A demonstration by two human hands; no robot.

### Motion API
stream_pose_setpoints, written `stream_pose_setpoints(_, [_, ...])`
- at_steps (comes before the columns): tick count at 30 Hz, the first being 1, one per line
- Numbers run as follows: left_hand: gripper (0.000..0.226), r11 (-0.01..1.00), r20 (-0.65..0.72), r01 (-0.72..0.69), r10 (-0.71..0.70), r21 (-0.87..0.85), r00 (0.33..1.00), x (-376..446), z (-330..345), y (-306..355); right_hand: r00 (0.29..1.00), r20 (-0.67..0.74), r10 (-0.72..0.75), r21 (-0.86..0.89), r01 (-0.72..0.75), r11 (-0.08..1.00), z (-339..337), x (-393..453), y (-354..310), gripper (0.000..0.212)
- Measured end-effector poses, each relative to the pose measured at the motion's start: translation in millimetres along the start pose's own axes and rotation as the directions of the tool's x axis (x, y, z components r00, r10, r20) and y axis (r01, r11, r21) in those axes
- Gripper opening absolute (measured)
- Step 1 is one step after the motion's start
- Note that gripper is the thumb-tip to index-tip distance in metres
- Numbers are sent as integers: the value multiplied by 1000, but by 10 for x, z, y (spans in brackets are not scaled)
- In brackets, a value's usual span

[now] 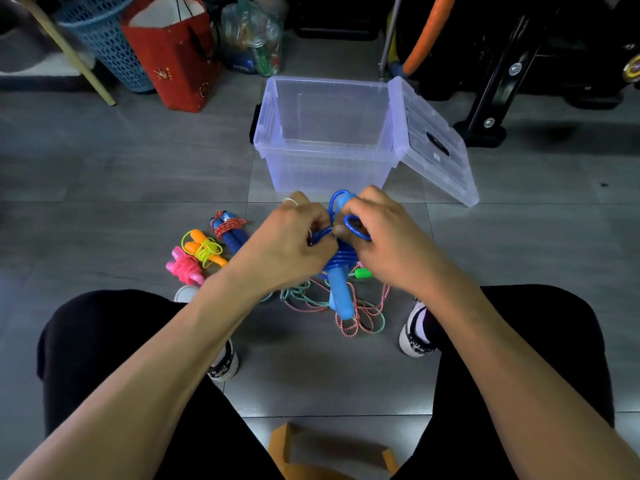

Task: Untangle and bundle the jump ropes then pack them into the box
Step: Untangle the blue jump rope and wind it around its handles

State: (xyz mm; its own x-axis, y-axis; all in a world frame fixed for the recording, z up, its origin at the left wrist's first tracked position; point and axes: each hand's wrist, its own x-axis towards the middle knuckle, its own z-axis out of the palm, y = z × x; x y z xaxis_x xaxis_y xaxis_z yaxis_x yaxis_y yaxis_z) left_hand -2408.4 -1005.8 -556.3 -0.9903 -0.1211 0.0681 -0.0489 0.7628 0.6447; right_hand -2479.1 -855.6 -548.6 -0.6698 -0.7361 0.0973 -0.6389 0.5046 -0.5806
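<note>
While both my hands work above the floor, my left grip and right grip pinch the blue jump rope, just before the open box.

Dim, cool light; dark, warped edges

Blue jump rope, pink bundle, orange-yellow bundle, clear box.
</note>
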Motion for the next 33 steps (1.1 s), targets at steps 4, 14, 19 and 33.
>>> stream_pose_setpoints(4, [6,997,-24,-76,76,14,997,-24,77,-69,992,-93,91,201,-71,977,-87,31,81,38])
stream_pose_setpoints(14, [10,997,-50,-76,74,-24,996,-4,178,-147,968,-3,253,558,-208,803,-107,20,-21,27])
stream_pose_setpoints(19, [7,996,-20,-94,93,-7,995,-30,176,-127,975,-205,81,262,-25,965,-71,-38,64,31])
stream_pose_setpoints(33, [33,973,-66,-176,187,147,980,-116,133,-112,979,-185,-86,14,90,996,68,-66,84,11])
